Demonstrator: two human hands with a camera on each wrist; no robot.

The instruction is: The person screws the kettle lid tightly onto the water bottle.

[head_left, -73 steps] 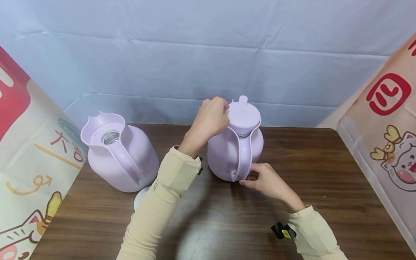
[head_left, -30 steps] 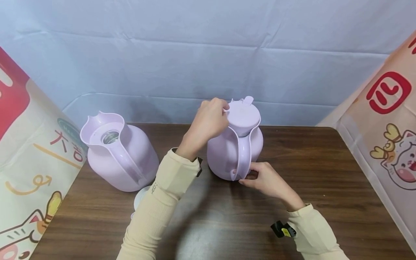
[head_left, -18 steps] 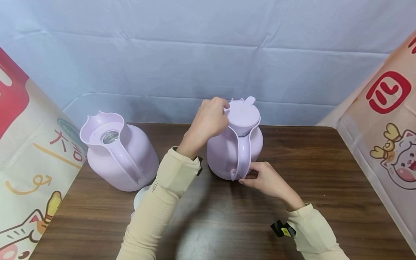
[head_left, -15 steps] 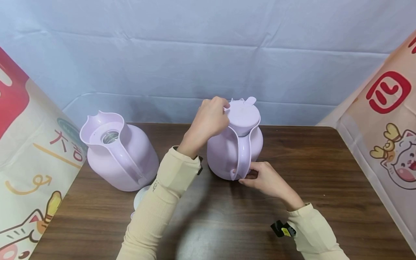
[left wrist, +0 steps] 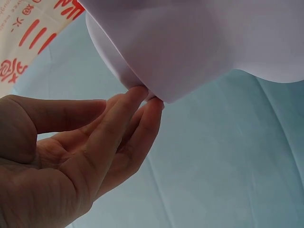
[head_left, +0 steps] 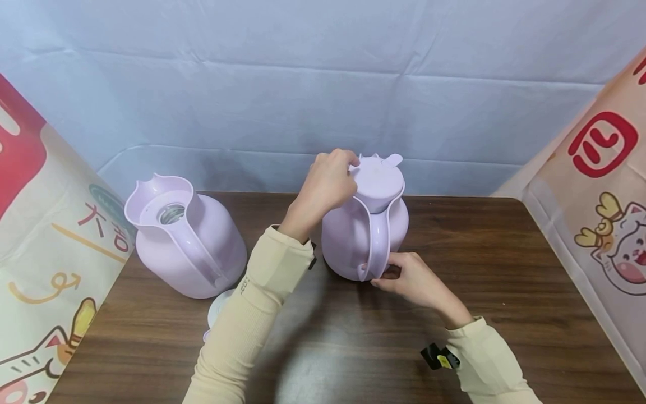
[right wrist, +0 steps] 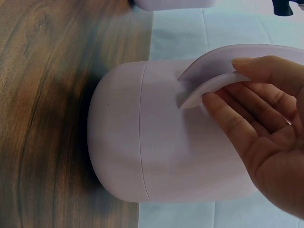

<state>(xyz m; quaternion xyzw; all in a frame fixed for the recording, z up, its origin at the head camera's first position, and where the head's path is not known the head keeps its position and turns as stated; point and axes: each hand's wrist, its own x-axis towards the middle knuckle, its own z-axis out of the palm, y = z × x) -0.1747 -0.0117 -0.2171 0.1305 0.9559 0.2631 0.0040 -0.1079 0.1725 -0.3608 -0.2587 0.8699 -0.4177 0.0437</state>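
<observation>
Nearest me, forward and left of the lidded jug [head_left: 343, 247], a white disc [head_left: 217, 307] lies on the bench [head_left: 464, 247], half hidden behind a cream sleeve [head_left: 252, 320]; it might be a spare lid, but I can't say for certain. At the lidded jug's near side, the right hand [head_left: 414, 280] pinches the low end of the handle [head_left: 379, 241] between thumb and fingers, which looks like steadying.

Left of the lidded jug stands the other jug [head_left: 224, 241], well apart from it, its mouth bare and the liner [head_left: 171, 214] showing. As far as I can judge, nothing is done there yet.

Up at the lidded jug's top, the lid [head_left: 378, 179] sits in the mouth, its tab [head_left: 392, 160] pointing to the right of the spout. The left hand [head_left: 325, 188] has its fingertips against the rim and lid edge, thumb held off; I can't tell whether it truly grips. The lid seems seated, though I can't see whether it's tight. Behind the lidded jug hangs a blue cloth [head_left: 303, 101].
</observation>
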